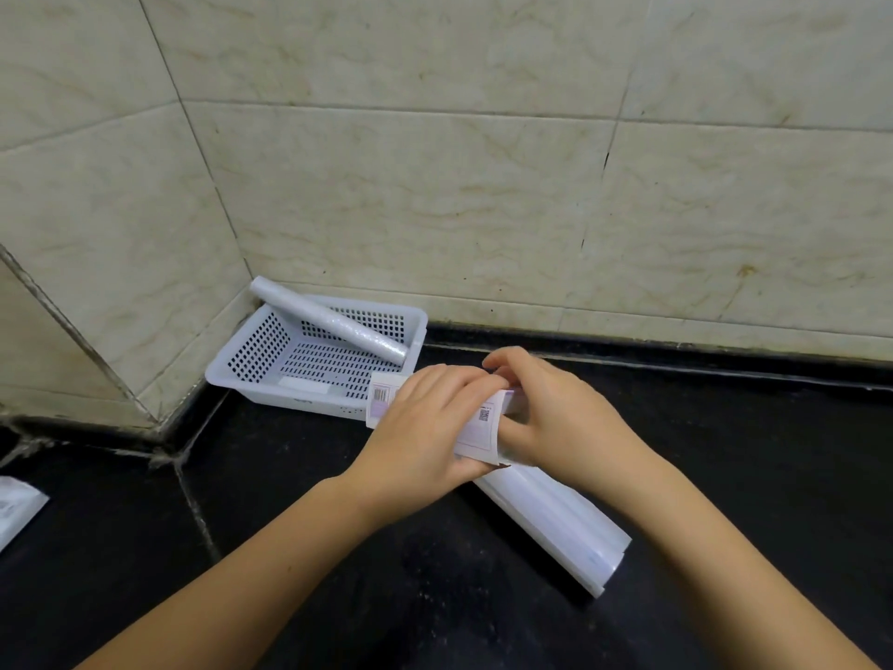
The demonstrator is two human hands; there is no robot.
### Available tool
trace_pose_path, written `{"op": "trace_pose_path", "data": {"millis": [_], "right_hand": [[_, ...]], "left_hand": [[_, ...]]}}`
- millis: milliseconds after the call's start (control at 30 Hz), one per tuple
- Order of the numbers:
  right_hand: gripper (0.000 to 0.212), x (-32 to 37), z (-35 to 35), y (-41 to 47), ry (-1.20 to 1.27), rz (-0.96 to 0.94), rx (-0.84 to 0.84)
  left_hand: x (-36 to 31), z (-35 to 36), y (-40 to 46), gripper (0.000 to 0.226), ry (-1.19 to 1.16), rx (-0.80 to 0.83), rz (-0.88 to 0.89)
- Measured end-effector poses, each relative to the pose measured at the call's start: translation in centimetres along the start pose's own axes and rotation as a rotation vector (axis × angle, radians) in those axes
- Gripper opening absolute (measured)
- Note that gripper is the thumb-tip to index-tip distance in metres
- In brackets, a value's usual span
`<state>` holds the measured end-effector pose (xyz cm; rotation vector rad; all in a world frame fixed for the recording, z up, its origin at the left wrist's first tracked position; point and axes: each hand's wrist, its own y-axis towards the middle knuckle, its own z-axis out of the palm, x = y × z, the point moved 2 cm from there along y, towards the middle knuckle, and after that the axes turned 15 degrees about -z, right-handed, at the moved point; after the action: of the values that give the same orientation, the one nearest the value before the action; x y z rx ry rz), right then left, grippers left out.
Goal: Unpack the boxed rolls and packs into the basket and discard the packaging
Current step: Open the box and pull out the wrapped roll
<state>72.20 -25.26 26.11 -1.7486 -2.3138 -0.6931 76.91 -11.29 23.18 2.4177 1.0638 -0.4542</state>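
A white perforated basket (241, 365) stands in the corner of the black counter. One clear plastic roll (328, 321) leans across it, its upper end on the back rim. In front of the basket my left hand (425, 423) grips a long white box (476, 430) printed with a barcode and a QR code. My right hand (555, 413) holds the same box at its right end, fingers curled around the end. A white pack (555, 522) lies on the counter below the box, running down to the right.
Beige tiled walls meet behind the basket. The black counter (338, 548) has a grouted seam running down at the left. A white packet (14, 510) lies at the far left edge of the view.
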Motion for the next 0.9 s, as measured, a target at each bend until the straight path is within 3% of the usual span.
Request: {"op": "trace_pose_path", "data": {"millis": [300, 400, 467, 567, 633, 767, 900], "right_hand": [[0.014, -2.0, -2.2, -0.9, 0.278, -0.027, -0.074], [0.026, -2.3, -1.8, -1.2, 0.391, 0.03, -0.241], [0.028, -1.9, -1.3, -1.7, 0.201, -0.012, -0.414], [0.013, -0.8, -0.7, -2.4, -0.328, -0.143, -0.558], [0.018, -0.4, -0.2, -2.7, -0.402, -0.187, -0.51], [0.031, -0.2, 0.4, -3.1, -0.313, -0.194, -0.324], [0.037, -0.6, 0.3, -2.2, 0.03, -0.223, 0.002]], "left_hand": [[0.8, -0.1, -0.2, 0.064, -0.257, 0.155, -0.078], [0.6, -0.3, -0.2, 0.066, -0.298, 0.153, -0.081], [0.6, -0.3, 0.0, 0.066, -0.313, 0.143, -0.087], [0.9, -0.1, 0.3, 0.063, -0.302, 0.119, -0.105], [1.1, 0.1, 0.4, 0.066, -0.269, 0.11, -0.12], [1.3, 0.1, 0.7, 0.065, -0.236, 0.083, -0.138], [1.0, 0.3, 0.5, 0.067, -0.104, 0.141, -0.07]]}}
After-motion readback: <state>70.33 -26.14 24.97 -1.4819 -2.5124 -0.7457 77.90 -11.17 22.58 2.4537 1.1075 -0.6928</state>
